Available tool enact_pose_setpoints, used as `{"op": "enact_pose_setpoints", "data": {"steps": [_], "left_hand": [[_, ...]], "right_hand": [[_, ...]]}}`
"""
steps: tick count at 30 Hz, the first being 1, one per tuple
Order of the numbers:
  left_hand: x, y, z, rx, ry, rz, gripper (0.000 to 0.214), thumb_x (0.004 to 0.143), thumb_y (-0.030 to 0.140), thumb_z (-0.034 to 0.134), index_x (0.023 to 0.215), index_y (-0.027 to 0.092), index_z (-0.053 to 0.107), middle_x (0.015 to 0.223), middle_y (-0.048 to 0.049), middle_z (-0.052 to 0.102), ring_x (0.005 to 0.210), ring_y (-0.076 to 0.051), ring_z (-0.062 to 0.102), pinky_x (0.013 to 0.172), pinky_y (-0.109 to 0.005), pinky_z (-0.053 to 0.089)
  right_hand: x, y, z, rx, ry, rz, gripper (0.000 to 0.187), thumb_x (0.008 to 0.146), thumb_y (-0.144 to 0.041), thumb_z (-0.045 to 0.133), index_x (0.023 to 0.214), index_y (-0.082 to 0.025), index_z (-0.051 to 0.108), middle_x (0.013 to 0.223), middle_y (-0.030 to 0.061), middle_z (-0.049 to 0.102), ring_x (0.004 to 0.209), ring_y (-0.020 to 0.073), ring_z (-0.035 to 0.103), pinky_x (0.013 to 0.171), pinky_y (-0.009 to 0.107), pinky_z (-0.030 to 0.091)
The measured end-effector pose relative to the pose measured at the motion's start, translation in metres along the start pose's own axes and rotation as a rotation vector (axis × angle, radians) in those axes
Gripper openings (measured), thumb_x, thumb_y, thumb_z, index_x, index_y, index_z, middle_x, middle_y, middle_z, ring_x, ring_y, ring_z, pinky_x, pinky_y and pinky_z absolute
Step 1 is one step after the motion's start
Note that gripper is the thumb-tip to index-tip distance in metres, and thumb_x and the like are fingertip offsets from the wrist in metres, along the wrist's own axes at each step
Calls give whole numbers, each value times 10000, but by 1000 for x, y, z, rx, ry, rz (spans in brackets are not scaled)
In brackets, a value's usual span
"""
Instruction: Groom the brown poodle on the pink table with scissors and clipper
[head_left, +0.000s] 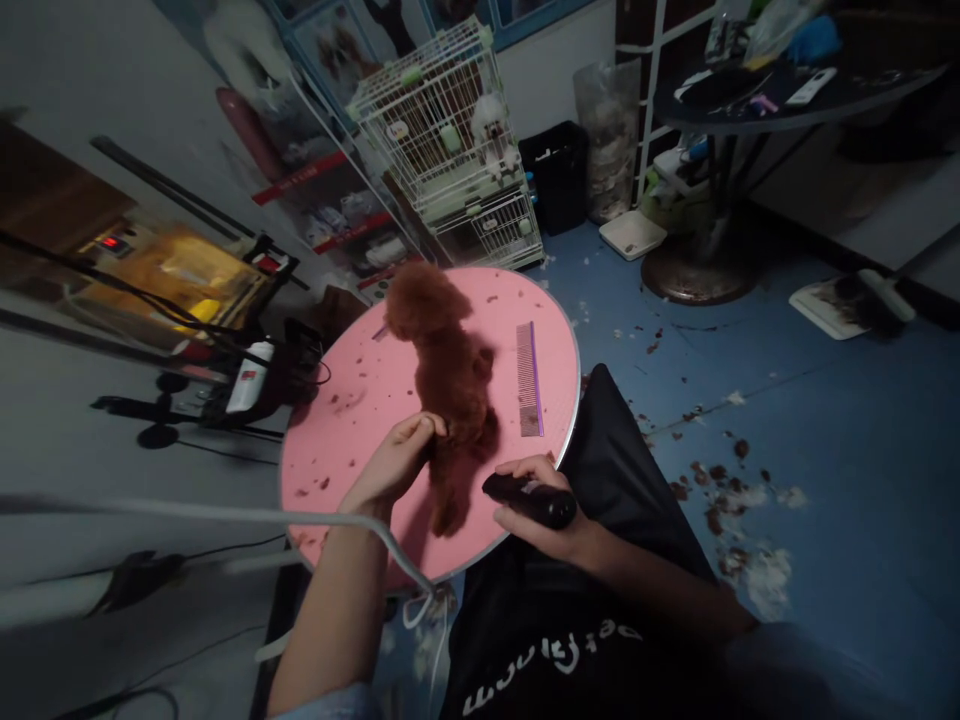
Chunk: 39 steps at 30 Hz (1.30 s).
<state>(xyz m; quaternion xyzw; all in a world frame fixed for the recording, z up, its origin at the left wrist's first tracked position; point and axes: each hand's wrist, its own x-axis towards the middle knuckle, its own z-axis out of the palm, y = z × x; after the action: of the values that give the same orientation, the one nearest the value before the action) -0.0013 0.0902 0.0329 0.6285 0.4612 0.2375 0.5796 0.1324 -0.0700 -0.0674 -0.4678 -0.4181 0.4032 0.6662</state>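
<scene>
A small curly brown dog (pixel 450 385) is on the round pink table (pixel 352 400), its head toward the far side. My left hand (pixel 405 452) is closed in a pinch against the dog's side near its rear; which part sits between the fingers I cannot make out. In my right hand (pixel 551 525) is a black hair clipper (pixel 529 498), gripped near the table's front edge, a little apart from the dog. A purple-backed comb (pixel 529 380) lies on the table to the dog's right. Tufts of brown hair are scattered over the pink surface.
A grey curved bar (pixel 330 518) crosses over my left forearm. Behind the table stands a stacked wire cage (pixel 442 130) with a white dog inside. A dark round table (pixel 720 115) is at the right. Hair clumps (pixel 720 500) and a dustpan (pixel 832 305) are on the blue floor.
</scene>
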Motion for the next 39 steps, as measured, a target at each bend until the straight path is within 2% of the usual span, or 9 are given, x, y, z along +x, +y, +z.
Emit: {"op": "enact_pose_setpoints", "data": {"steps": [4,8,12,17,19,24,28,34,39], "left_hand": [[-4,24,-4,57,114,28,334,643,480,702,680,184,552,611,22,507,515,-108,432,461,-217,339],[-5,36,-1,91,188,108,292,636,433,693,658,183,545,602,24,492,499,-101,412,431,-212,319],[-5,40,1,46,195,110,290,651,429,686,665,184,531,595,28,490,489,-100,413,418,-208,317],[-6,40,-1,-19,203,96,314,651,431,711,675,178,527,579,39,479,472,-86,408,413,-195,318],[-6,40,-1,-38,193,99,329,637,436,725,666,175,528,582,38,486,467,-81,411,412,-193,325],[-7,35,0,-81,150,94,345,637,456,722,660,176,523,598,21,534,480,-96,459,429,-210,373],[-6,31,-1,-99,168,101,345,655,462,708,676,173,521,605,18,543,495,-100,473,448,-213,390],[-7,33,4,-147,176,100,336,645,448,703,670,175,508,600,17,542,500,-105,483,455,-220,400],[-10,34,7,-187,174,74,311,674,433,682,702,182,501,594,24,538,482,-104,470,437,-220,395]], "right_hand": [[3,1,2,37,76,-75,396,721,-316,741,1055,-261,534,1181,68,648,1084,224,624,931,408,489],[51,-20,-18,155,152,-246,311,760,-362,695,984,-260,505,1071,57,673,1026,215,648,931,434,494],[102,-43,-27,103,-135,-357,308,740,-326,692,978,-233,520,1104,71,673,1012,207,648,886,393,512],[116,-41,-25,-94,-311,-322,321,675,-262,705,975,-200,611,922,47,701,780,181,660,760,350,525],[122,-45,-29,-58,-288,-262,280,681,-301,711,935,-203,642,846,30,699,719,175,648,725,346,527],[146,-80,-28,151,-113,-277,247,692,-364,709,888,-229,640,946,19,709,899,204,649,825,366,523],[138,-89,-17,58,-197,-208,244,659,-338,720,855,-214,646,874,22,705,759,177,636,689,318,528],[119,-67,-8,171,82,-231,215,740,-393,652,871,-223,642,919,45,704,745,181,630,692,334,528],[109,-60,2,119,28,-234,252,703,-402,694,880,-228,653,917,46,704,807,200,641,757,357,532]]}}
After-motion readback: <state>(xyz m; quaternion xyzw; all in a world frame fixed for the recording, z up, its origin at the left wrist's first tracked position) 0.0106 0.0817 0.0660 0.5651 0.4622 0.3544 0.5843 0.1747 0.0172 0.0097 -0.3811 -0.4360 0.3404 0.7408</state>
